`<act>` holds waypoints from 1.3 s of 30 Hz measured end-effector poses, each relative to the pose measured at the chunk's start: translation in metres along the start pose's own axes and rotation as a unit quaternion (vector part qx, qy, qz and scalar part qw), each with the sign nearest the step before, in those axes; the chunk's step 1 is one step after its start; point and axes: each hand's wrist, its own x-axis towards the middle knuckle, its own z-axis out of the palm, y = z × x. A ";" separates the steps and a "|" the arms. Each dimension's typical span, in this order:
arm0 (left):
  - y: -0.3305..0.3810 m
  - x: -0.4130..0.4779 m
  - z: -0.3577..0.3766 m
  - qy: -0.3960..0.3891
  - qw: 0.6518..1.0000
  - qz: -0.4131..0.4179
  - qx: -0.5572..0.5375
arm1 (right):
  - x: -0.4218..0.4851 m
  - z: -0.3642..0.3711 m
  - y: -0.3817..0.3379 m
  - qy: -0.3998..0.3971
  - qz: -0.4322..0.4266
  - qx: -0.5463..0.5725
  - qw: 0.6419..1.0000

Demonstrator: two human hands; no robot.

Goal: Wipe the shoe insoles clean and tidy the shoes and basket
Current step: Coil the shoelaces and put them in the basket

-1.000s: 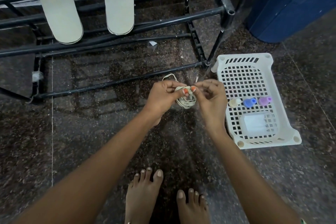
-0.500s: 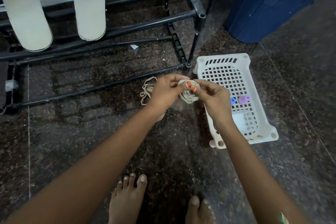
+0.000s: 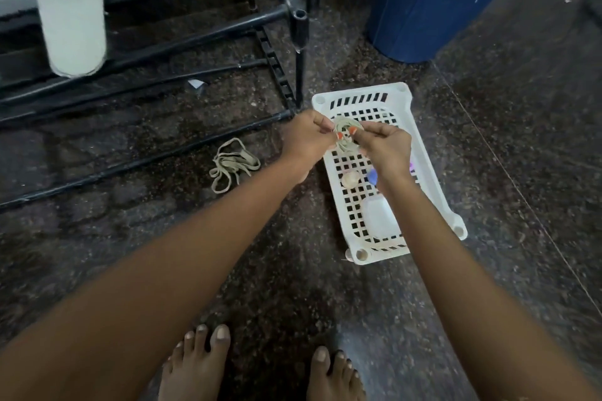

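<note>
The coiled shoelace (image 3: 347, 135) is up off the floor, held over the far end of the white basket (image 3: 435, 185). Both hands have it. The left hand (image 3: 306, 140) pinches the coil from the left and the right hand (image 3: 384, 146) from the right, each grip closed on the lace with thumb and fingertips nearly meeting.

In the basket I can make out a cream knob-like piece (image 3: 350, 179), a blue one (image 3: 373, 176) half hidden by the right wrist, a sliver of purple (image 3: 412, 167) and a pale box (image 3: 379, 218) at the near end. The blur is too strong for me to say what they are.

A second lace (image 3: 233, 164) lies loose on the dark speckled floor (image 3: 488, 205), left of the basket and just near of the black shoe rack (image 3: 195, 36). One white insole (image 3: 70, 10) leans across the rack's bars at far left. A blue bucket (image 3: 439, 3) stands at far right, beyond the basket. Two bare feet (image 3: 195, 365) are at the near edge.
</note>
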 end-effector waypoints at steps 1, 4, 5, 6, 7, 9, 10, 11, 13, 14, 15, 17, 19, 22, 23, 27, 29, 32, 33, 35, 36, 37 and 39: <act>0.000 0.004 0.005 0.009 1.000 0.008 0.014 | 0.005 -0.001 0.000 0.004 0.004 -0.015 1.000; -0.003 0.016 0.017 0.017 0.998 0.035 0.051 | 0.019 -0.001 0.002 0.019 0.011 -0.072 0.997; -0.004 0.018 0.021 0.016 0.997 0.041 0.061 | 0.021 -0.001 0.002 0.019 0.013 -0.083 0.996; -0.006 0.021 0.024 0.019 0.996 0.046 0.075 | 0.024 0.000 0.003 0.017 0.018 -0.094 0.995; -0.008 0.023 0.026 0.028 0.994 0.052 0.091 | 0.025 0.000 0.004 0.015 0.024 -0.105 0.994; -0.013 0.028 0.029 0.045 0.991 0.061 0.110 | 0.029 0.002 0.008 0.013 0.038 -0.120 0.992; -0.014 0.030 0.031 0.049 0.990 0.063 0.112 | 0.031 0.003 0.010 0.013 0.043 -0.122 0.992; -0.015 0.031 0.031 0.049 0.990 0.068 0.115 | 0.033 0.005 0.012 0.013 0.046 -0.121 0.992; -0.015 0.032 0.032 0.040 0.987 0.084 0.134 | 0.036 0.007 0.013 0.011 0.048 -0.117 0.992; -0.015 0.033 0.032 0.034 0.984 0.094 0.150 | 0.037 0.007 0.013 0.009 0.050 -0.122 0.991; -0.015 0.035 0.033 0.029 0.980 0.104 0.166 | 0.038 0.007 0.013 0.007 0.048 -0.126 0.991; -0.017 0.038 0.032 0.026 0.973 0.121 0.195 | 0.039 0.007 0.011 -0.002 0.039 -0.139 0.990; -0.017 0.038 0.032 0.028 0.966 0.133 0.221 | 0.041 0.007 0.009 -0.006 0.025 -0.156 0.987; -0.019 0.038 0.033 0.023 0.948 0.146 0.283 | 0.044 0.008 0.011 -0.004 0.013 -0.189 0.982; -0.020 0.038 0.033 0.022 0.944 0.147 0.295 | 0.046 0.008 0.013 0.000 0.007 -0.203 0.979; -0.027 0.041 0.033 0.031 0.920 0.183 0.345 | 0.049 0.010 0.018 0.008 -0.007 -0.241 0.970; -0.028 0.042 0.032 0.030 0.921 0.178 0.344 | 0.049 0.009 0.018 0.006 -0.015 -0.251 0.968; -0.027 0.041 0.032 0.009 0.932 0.151 0.330 | 0.049 0.008 0.018 -0.002 -0.021 -0.249 0.968; -0.027 0.040 0.032 0.005 0.934 0.145 0.328 | 0.049 0.009 0.018 -0.004 -0.025 -0.253 0.967; -0.026 0.038 0.031 0.001 0.938 0.141 0.318 | 0.049 0.009 0.018 -0.009 -0.032 -0.261 0.965; -0.025 0.037 0.030 0.003 0.939 0.143 0.311 | 0.048 0.009 0.018 -0.013 -0.033 -0.266 0.963; -0.025 0.035 0.029 0.006 0.940 0.148 0.306 | 0.049 0.009 0.018 -0.017 -0.030 -0.269 0.963; -0.023 0.032 0.027 0.004 0.947 0.144 0.288 | 0.048 0.008 0.015 -0.017 -0.023 -0.271 0.962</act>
